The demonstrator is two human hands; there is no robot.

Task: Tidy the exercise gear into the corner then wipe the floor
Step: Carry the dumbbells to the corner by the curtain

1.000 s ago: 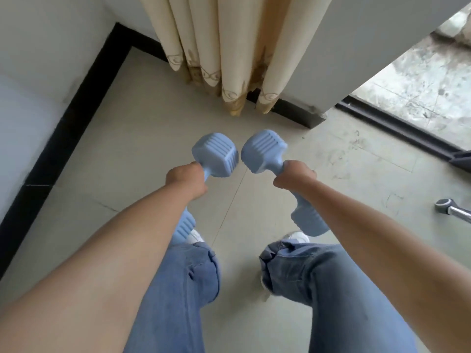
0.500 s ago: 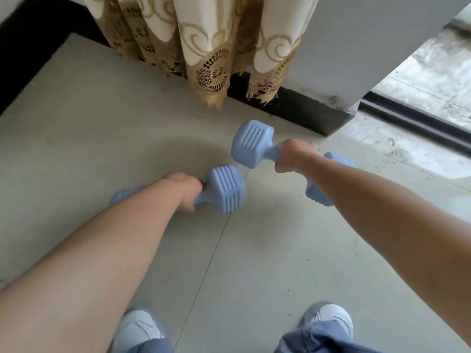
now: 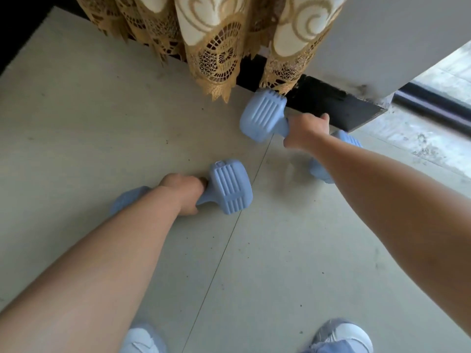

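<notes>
Dumbbells, two pale blue ones with ribbed blocky heads, are both in hand low over the beige tiled floor (image 3: 76,123). The left hand (image 3: 184,193) has its fingers curled round the handle of the left dumbbell (image 3: 229,187): one head juts out of the fist toward 3 o'clock, while the other head shows at 9 o'clock of the fist, partly hidden behind the forearm. This dumbbell lies roughly level, near the middle of the view, close beside a grout line; whether it touches the tile cannot be told.

The right hand (image 3: 305,129) is wrapped round the handle of the right dumbbell (image 3: 263,115). Its far head sticks out at 10 o'clock of the fist and sits right under the fringe of the lace curtain (image 3: 219,59), just beside the black skirting (image 3: 331,103). Its near head pokes out at 5 o'clock of the hand, partly covered by the forearm. The right dumbbell lies at about 1 o'clock from the left one, the two apart.

The curtain, cream with gold lacework, hangs from 12 o'clock, its hem near the floor. A grey wall (image 3: 382,34) rises above the skirting at 1 to 2 o'clock, with a dark door track (image 3: 433,108) at 3 o'clock. Two light sneakers show at the bottom edge, the left shoe (image 3: 142,340) at 7 o'clock and the right shoe (image 3: 344,335) at 5 o'clock.
</notes>
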